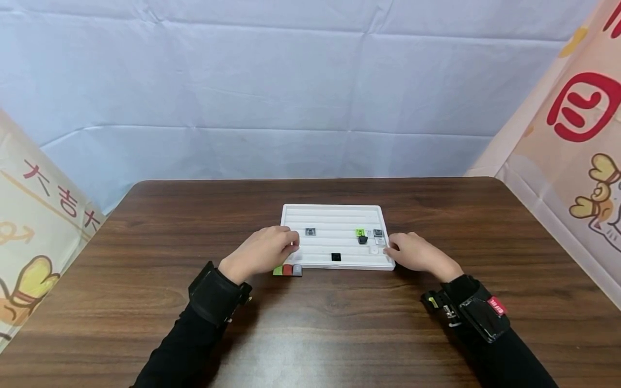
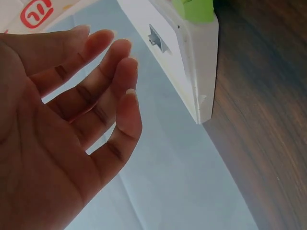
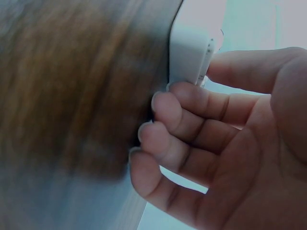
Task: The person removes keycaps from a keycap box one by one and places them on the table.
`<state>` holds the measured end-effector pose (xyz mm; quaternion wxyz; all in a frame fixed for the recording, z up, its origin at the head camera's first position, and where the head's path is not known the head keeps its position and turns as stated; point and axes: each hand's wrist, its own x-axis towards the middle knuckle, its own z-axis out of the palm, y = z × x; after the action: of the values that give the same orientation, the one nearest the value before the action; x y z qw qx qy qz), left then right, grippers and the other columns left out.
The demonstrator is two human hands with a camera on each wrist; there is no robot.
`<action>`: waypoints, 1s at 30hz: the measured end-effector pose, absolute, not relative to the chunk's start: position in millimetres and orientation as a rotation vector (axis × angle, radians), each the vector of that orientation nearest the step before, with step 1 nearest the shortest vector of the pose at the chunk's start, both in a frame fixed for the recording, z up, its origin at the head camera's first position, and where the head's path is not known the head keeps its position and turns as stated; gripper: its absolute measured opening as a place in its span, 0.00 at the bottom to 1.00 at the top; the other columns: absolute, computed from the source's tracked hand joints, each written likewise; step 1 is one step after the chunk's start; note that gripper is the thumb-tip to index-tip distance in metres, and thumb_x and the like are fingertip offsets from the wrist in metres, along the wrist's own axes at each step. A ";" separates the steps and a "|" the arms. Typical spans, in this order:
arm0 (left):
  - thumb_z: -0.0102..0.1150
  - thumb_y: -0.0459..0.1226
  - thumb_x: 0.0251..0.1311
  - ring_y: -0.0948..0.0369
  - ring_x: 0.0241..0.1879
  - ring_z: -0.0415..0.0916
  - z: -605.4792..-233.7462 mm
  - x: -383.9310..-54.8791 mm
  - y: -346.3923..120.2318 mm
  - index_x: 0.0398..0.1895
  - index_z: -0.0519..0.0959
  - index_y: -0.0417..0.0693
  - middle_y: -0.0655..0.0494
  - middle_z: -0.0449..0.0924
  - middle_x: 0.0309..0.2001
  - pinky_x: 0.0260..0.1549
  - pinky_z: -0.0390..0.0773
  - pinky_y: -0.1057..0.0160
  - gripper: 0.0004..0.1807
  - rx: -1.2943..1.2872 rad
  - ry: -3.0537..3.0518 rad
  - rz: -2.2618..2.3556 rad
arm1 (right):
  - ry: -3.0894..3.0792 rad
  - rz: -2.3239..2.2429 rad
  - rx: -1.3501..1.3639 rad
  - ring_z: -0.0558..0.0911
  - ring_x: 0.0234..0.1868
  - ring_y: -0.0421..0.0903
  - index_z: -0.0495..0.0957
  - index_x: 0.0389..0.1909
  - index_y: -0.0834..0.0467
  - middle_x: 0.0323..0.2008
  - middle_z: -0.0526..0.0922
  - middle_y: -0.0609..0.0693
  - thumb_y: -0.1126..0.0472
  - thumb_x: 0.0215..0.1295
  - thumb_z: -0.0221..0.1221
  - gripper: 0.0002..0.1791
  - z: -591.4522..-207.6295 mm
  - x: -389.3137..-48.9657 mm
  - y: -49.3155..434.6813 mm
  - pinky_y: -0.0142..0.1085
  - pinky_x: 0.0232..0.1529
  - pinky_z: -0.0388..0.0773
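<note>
A white tray (image 1: pixel 335 264) with ridged rows lies on the table. Its thin right edge is held by my right hand (image 1: pixel 412 252), thumb on the top face and index finger against the side in the right wrist view. Over the tray's left edge hovers my left hand (image 1: pixel 264 250), fingers loosely bent and nothing in them. On the tray sit small keycap-like squares: a grey one (image 1: pixel 310 231), a green one (image 1: pixel 360 233), a black one (image 1: pixel 336 257), and several pale or dark ones toward the right.
Green (image 1: pixel 278 271), red (image 1: pixel 288 270) and grey (image 1: pixel 297 270) squares line up at the tray's front left. The brown wooden table (image 1: pixel 330 323) extends around the tray. A pale cloth (image 1: pixel 271 97) hangs behind, with printed cloths at both sides.
</note>
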<state>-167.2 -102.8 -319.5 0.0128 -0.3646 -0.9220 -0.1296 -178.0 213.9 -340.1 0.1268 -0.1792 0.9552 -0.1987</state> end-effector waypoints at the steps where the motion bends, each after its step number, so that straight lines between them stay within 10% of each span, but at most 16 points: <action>1: 0.53 0.33 0.62 0.65 0.23 0.65 -319.0 -168.2 -102.5 0.33 0.77 0.45 0.59 0.70 0.26 0.25 0.66 0.68 0.03 -1.132 -2.875 -0.401 | 2.782 -0.576 -0.525 0.64 0.17 0.42 0.67 0.22 0.60 0.17 0.65 0.49 0.63 0.66 0.51 0.11 -340.5 -178.4 214.0 0.34 0.22 0.59; 30: 0.53 0.33 0.63 0.62 0.25 0.69 -307.6 -205.8 -63.3 0.33 0.77 0.45 0.56 0.73 0.27 0.28 0.67 0.65 0.04 -1.016 -2.996 -0.293 | 2.791 -0.572 -0.544 0.62 0.17 0.42 0.64 0.19 0.58 0.16 0.63 0.48 0.63 0.66 0.51 0.15 -342.3 -179.9 215.2 0.34 0.22 0.58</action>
<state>-205.8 -63.3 -307.6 -0.0180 -0.3198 -0.9428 -0.0921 -179.9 215.2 -342.3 0.1205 -0.1861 0.9553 -0.1956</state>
